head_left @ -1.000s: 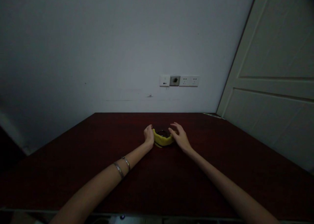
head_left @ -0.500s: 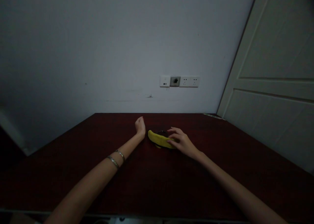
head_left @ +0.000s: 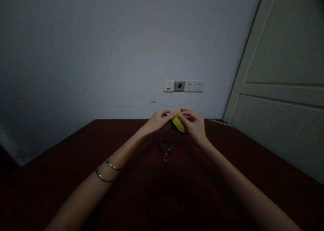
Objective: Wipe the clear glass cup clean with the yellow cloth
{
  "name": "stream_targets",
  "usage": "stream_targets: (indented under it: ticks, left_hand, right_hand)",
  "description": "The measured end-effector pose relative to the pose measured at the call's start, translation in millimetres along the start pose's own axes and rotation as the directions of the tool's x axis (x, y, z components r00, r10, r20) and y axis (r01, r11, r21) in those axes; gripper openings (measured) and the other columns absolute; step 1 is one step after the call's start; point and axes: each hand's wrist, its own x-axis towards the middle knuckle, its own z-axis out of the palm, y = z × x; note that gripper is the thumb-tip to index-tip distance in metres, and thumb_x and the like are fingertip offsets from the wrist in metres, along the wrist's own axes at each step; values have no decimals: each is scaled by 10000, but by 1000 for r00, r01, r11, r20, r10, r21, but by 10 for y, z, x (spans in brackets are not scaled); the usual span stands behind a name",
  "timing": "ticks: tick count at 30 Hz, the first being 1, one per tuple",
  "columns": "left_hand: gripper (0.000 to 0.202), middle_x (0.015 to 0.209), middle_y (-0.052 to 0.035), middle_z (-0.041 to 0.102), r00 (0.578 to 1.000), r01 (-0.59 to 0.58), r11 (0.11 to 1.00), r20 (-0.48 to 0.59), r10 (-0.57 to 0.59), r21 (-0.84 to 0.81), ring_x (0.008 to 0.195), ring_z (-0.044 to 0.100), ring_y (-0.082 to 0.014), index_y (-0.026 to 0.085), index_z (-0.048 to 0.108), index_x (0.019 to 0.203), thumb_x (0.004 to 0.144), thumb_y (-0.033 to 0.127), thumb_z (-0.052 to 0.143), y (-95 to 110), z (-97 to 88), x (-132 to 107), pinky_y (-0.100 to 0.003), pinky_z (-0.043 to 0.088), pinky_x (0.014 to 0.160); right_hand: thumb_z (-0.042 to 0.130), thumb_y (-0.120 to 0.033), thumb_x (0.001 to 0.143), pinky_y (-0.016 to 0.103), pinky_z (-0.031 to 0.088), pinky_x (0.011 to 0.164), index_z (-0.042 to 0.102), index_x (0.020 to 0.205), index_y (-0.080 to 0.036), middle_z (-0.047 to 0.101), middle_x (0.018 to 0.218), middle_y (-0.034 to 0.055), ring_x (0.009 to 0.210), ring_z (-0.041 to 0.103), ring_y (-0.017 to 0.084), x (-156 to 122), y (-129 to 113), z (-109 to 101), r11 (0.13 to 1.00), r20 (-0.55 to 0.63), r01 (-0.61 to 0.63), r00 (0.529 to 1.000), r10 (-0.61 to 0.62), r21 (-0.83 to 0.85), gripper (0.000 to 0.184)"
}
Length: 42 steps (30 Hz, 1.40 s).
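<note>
Saw a broad, pale, matt painted wall (head_left: 101,48) standing well beyond a small, round, dark-rimmed glassy dish (head_left: 166,150). Noted a wide, dark red, flat-topped table (head_left: 157,197) spreading beneath and around the dish, then a tall, off-white, panelled door (head_left: 286,48) far off to the dish's right. Made out a row of white and grey plastic socket plates (head_left: 188,86) on the wall, higher than the dish and a little to its right. Found the bare right hand (head_left: 196,124) beyond the dish and to its right, pinching with thumb in front and fingers folded behind; found the bare left hand (head_left: 158,120) beyond the dish and slightly to its left, likewise pinching. Saw between both, beyond the dish and just right of it, a bent, yellow, soft-looking piece (head_left: 178,123) with a dark lower edge, apparently raised off the table. Followed its long axis from the neighbouring thumbtips downward, outward to the dish's right. Placed it rightward of the left hand, leftward of the right, touched by both, mostly nearer the right palm. Could not make out every far fingertip. Noticed two silver-coloured metal bangles (head_left: 103,177) left of the dish, and lastly a small yellow flap (head_left: 168,127) straight beyond it, perhaps joined to the larger piece.
</note>
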Motion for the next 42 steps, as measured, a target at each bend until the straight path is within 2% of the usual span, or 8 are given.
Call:
stream_targets:
  ticks: [3, 10, 15, 23, 29, 34, 37, 42]
  left_hand:
    - [285, 826, -108, 710, 964, -24, 1000, 266, 24, -2, 685, 609, -181, 119, 721, 871, 695, 343, 714, 54, 79, -53, -271, 462, 614]
    - [215, 732, -102, 680, 965, 27, 999, 260, -18, -32, 583, 577, -151, 106, 723, 855, 720, 268, 681, 29, 71, -132, -257, 429, 528]
    - [273, 754, -97, 683, 954, -82, 996, 292, 73, 18, 593, 564, -146, 99, 715, 916, 734, 292, 654, 38, 31, -138, -247, 430, 525]
    - [396, 1026, -124, 696, 931, -163, 971, 352, 93, 173, 902, 642, -219, 118, 674, 1043, 726, 356, 681, -180, -113, -43, -368, 507, 819]
    - [851, 1347, -228, 511, 937, 35, 950, 322, -139, 309, 1230, 513, -315, 85, 460, 1329, 637, 487, 751, -684, -319, -115, -450, 391, 1038]
    - [1082, 1429, -234, 413, 851, 161, 892, 398, -343, 422, 1302, 432, -363, 114, 379, 1393, 490, 508, 828, -1147, -352, -423, -462, 331, 1089]
    - [1032, 1372, -200, 480, 837, 139, 902, 439, -328, 408, 1271, 463, -348, 135, 433, 1351, 475, 506, 832, -1290, -293, -585, -458, 331, 1081]
    - [768, 1130, -136, 625, 906, 30, 886, 362, -219, 462, 1225, 467, -367, 139, 627, 1103, 476, 540, 815, -1381, -163, -703, -506, 282, 1084]
  right_hand:
    - [717, -386, 713, 391, 523, 834, 697, 750, -189, 652, 1031, 91, 944, 633, 204, 43, -12, -6, 999, -47, 5, 999, -3, 34, 201]
    - [757, -382, 659, 407, 524, 862, 667, 856, -189, 666, 1059, 95, 948, 645, 212, 3, 37, -59, 993, -8, -89, 996, 89, 75, 290]
    - [828, -280, 535, 405, 554, 837, 586, 1150, -211, 678, 1144, 105, 957, 675, 229, -18, 119, -162, 925, 244, -333, 927, 285, 182, 665]
    - [769, -283, 630, 425, 558, 828, 692, 1040, -158, 740, 1003, 78, 845, 702, 222, -105, 157, -321, 918, 447, -391, 812, 376, -61, 436]
    - [783, -265, 571, 359, 567, 769, 717, 955, -148, 755, 903, 55, 785, 702, 216, -124, 365, -458, 861, 233, -497, 830, 508, -106, 407]
    - [778, -266, 552, 308, 561, 705, 703, 935, -154, 756, 863, 34, 739, 702, 205, -164, 580, -571, 830, 116, -555, 822, 557, -53, 407]
    - [762, -278, 564, 287, 558, 664, 691, 944, -150, 755, 862, 44, 725, 705, 205, -216, 638, -588, 808, 86, -589, 805, 587, 6, 406]
    - [734, -284, 590, 280, 554, 579, 668, 923, -143, 753, 834, 67, 691, 709, 219, -302, 664, -541, 762, 65, -641, 767, 638, 94, 368]
